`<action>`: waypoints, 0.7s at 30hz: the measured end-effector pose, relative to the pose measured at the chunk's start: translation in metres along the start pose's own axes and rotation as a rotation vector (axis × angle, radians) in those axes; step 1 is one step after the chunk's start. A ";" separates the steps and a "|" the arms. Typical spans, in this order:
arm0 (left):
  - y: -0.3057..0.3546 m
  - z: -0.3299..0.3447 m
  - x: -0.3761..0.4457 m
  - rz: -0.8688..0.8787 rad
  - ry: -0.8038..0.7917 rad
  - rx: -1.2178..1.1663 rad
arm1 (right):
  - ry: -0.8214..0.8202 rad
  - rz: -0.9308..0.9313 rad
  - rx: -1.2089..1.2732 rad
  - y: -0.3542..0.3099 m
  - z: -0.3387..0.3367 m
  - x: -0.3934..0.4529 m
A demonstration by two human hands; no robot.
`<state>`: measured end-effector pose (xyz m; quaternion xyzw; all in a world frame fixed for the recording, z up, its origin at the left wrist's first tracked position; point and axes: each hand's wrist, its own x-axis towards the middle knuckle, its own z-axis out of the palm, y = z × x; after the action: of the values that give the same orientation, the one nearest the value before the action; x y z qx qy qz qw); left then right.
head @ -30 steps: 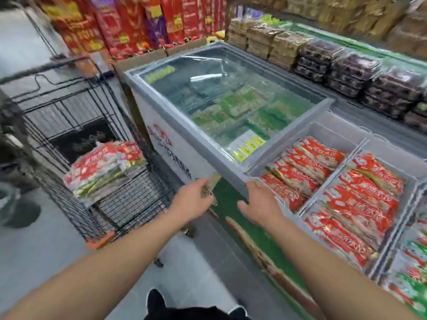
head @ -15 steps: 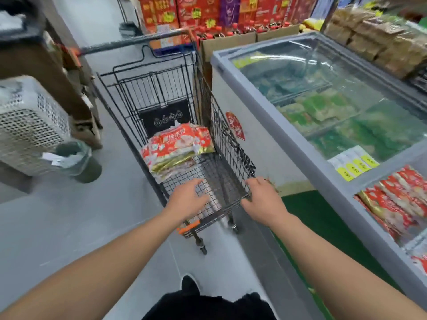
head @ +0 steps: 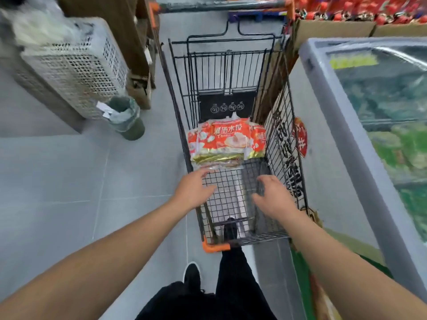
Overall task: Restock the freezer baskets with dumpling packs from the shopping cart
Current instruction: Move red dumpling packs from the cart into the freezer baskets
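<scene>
Grey tiled floor (head: 57,181) of a shop aisle fills the left of the view, seen from a camera worn on a person's head. Straight ahead stands a black wire shopping cart (head: 280,139), and just to its right a chest freezer (head: 328,181) with a glass lid, green packets dimly visible beneath it. A small stack of red and orange dumpling packs (head: 225,140) lies on the cart's wire bottom, toward the far end. Both bare arms reach into the cart. The left hand (head: 193,189) hovers over the near left rim, fingers spread and relaxed, holding nothing. The right hand (head: 271,196) hangs over the cart floor with fingers loosely bent and apart, also holding nothing. Neither hand touches the packs, which lie just beyond the fingertips. Judging by this, several packs remain to be moved, and a fresh pickup is about to begin. No open freezer basket shows, so how full the baskets are cannot be told. A perforated white crate (head: 74,65) and a small bin (head: 126,117) sit at left.
</scene>
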<state>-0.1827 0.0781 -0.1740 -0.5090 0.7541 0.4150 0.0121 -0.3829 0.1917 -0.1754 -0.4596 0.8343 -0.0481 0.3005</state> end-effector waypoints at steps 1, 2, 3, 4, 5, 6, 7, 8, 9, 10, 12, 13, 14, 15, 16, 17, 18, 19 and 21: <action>0.001 -0.001 0.009 -0.028 0.002 -0.018 | -0.017 -0.008 -0.001 0.000 -0.003 0.015; 0.003 -0.002 0.018 -0.057 0.010 -0.039 | -0.037 -0.021 -0.003 0.002 -0.006 0.031; 0.006 -0.003 0.031 -0.091 0.017 -0.060 | -0.059 -0.037 -0.007 0.004 -0.010 0.050; 0.009 -0.003 0.042 -0.115 0.027 -0.081 | -0.074 -0.052 -0.007 0.005 -0.014 0.066; 0.013 -0.005 0.053 -0.142 0.034 -0.101 | -0.090 -0.059 -0.001 0.007 -0.019 0.082; 0.016 -0.005 0.066 -0.166 0.047 -0.119 | -0.104 -0.061 0.008 0.009 -0.023 0.099; 0.018 -0.006 0.080 -0.194 0.058 -0.130 | -0.119 -0.062 0.016 0.011 -0.026 0.117; 0.020 -0.006 0.092 -0.216 0.070 -0.135 | -0.127 -0.068 0.025 0.013 -0.029 0.131; 0.022 -0.006 0.106 -0.239 0.081 -0.137 | -0.138 -0.074 0.034 0.015 -0.030 0.148; 0.023 -0.005 0.122 -0.258 0.095 -0.144 | -0.149 -0.076 0.046 0.018 -0.031 0.165; 0.025 -0.004 0.154 -0.312 0.111 -0.165 | -0.147 -0.064 0.098 0.023 -0.032 0.198; 0.026 -0.004 0.169 -0.339 0.124 -0.180 | -0.135 -0.055 0.130 0.025 -0.031 0.213; 0.023 -0.001 0.184 -0.362 0.138 -0.195 | -0.115 -0.052 0.155 0.027 -0.030 0.227; 0.020 0.001 0.200 -0.387 0.148 -0.199 | -0.094 -0.048 0.168 0.029 -0.028 0.241; 0.016 0.003 0.216 -0.413 0.157 -0.201 | -0.082 -0.041 0.183 0.031 -0.025 0.256; 0.012 0.007 0.233 -0.440 0.171 -0.205 | -0.083 -0.027 0.193 0.033 -0.021 0.272; 0.008 0.008 0.246 -0.465 0.186 -0.211 | -0.080 -0.010 0.211 0.035 -0.018 0.284; 0.003 0.011 0.259 -0.484 0.203 -0.218 | -0.085 0.012 0.225 0.037 -0.013 0.296; -0.005 0.017 0.286 -0.532 0.237 -0.250 | -0.094 0.061 0.265 0.040 -0.002 0.322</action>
<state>-0.3234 -0.1285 -0.3148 -0.7307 0.5338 0.4244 -0.0305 -0.5414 -0.0418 -0.3350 -0.3920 0.8192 -0.1271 0.3989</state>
